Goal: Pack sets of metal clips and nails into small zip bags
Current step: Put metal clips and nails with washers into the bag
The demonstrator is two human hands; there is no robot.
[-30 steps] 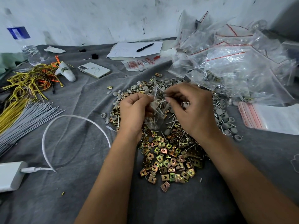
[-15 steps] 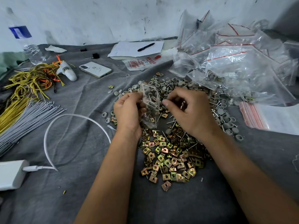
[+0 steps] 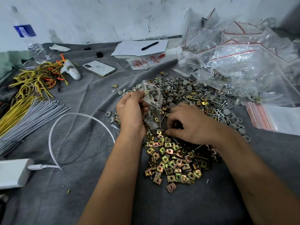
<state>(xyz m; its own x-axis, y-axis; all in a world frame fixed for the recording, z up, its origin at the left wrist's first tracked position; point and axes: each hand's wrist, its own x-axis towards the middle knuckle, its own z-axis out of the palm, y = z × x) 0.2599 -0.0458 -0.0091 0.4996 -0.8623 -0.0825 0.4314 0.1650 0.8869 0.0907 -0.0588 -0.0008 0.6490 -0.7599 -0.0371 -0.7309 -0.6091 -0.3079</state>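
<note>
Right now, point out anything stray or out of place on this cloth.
A few stand out: one metal clip and several grey caps lie apart from the main pile, and a tiny yellow scrap sits alone near the front.

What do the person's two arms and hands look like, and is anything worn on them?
Both forearms enter from the bottom edge and are bare up to that edge: no sleeve shows. The left hand and the right hand carry no glove. No ring, watch or bracelet is visible, though some fingers are hidden.
</note>
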